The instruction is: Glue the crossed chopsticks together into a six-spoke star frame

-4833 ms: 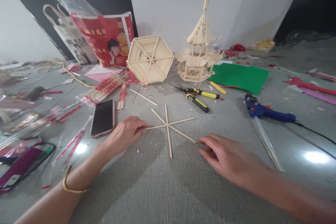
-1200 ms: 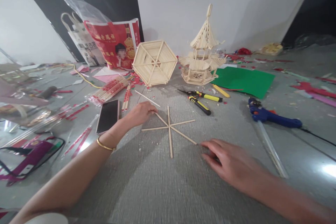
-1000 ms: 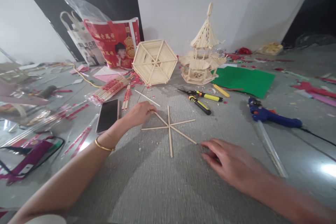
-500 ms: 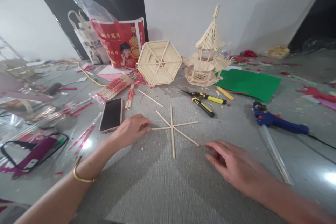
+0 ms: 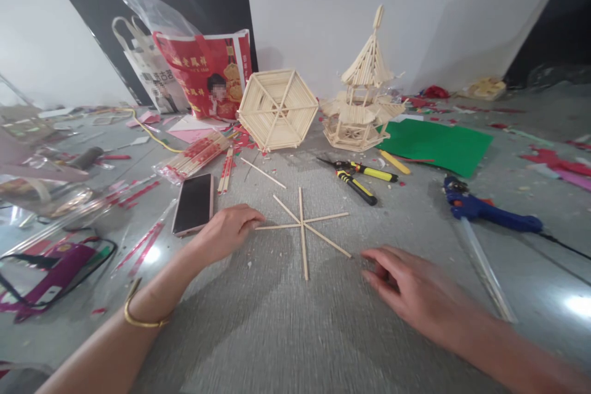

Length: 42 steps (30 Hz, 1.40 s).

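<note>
Thin wooden sticks lie crossed in a six-armed star on the grey table. My left hand rests by the tip of the star's left arm, its fingers loosely bent and apparently holding nothing; whether it touches the stick I cannot tell. To the right, my right hand is open, thumb and forefinger apart, just beyond the lower right stick end. A single loose stick lies behind the star. Farther back stand a hexagonal stick frame, tilted up on its edge, and a pagoda model made of sticks.
Black-and-yellow pliers lie behind the star, near a green sheet. A blue glue gun is at the right. A phone, packaged chopsticks and a red bag are at the left.
My left hand has drawn back slightly to the left, uncovering more of the left stick's end. My right hand and the star look nearly the same.
</note>
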Available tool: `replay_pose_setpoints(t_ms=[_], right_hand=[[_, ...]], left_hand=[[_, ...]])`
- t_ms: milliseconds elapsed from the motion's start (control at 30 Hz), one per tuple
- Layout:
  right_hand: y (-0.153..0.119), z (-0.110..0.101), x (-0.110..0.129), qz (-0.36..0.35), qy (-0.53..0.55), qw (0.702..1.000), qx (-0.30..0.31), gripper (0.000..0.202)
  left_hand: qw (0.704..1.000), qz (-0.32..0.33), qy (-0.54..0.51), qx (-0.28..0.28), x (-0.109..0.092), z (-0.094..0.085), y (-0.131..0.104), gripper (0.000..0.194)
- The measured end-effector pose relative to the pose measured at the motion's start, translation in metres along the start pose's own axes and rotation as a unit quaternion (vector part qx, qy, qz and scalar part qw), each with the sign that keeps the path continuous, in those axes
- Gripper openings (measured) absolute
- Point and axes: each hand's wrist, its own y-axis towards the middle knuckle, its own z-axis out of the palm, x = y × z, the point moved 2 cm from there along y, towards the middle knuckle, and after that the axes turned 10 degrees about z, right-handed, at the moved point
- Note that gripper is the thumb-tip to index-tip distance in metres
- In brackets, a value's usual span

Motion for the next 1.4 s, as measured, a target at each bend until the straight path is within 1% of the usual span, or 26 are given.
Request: replay_pose_setpoints(t_ms=[300, 533, 733, 900, 1167, 1267, 1400], right_hand=[[-0.001, 0.002, -0.002, -0.002, -0.012, 1.000, 0.007, 0.016], [-0.002, 0.003, -0.003, -0.007, -0.016, 1.000, 0.005, 0.018], [-0.001, 0.000, -0.001, 0.000, -0.011, 1.000, 0.020, 0.016], [0.000, -0.001, -0.001, -0.005, -0.003, 1.000, 0.008, 0.015], [0.000, -0.002, 0.003, 0.000, -0.011, 1.000, 0.019, 0.016], [0.001, -0.004, 0.003, 0.001, -0.020, 1.000, 0.024, 0.015], [0.001, -0.004, 0.003, -0.009, -0.026, 1.000, 0.004, 0.014]], left_hand=[[1.000, -0.009, -0.010, 0.022, 0.001, -0.002, 0.000, 0.030], [0.999, 0.001, -0.013, 0.043, -0.002, -0.005, 0.001, 0.028], [0.999, -0.001, -0.012, 0.032, -0.002, -0.006, 0.001, 0.028], [1.000, -0.001, -0.002, 0.008, 0.000, -0.006, 0.000, 0.028], [0.999, -0.018, -0.019, -0.019, 0.010, -0.015, -0.006, 0.028], [0.999, -0.030, -0.022, -0.017, 0.013, -0.016, -0.008, 0.029], [0.999, -0.032, -0.020, -0.006, 0.012, -0.017, -0.009, 0.030]])
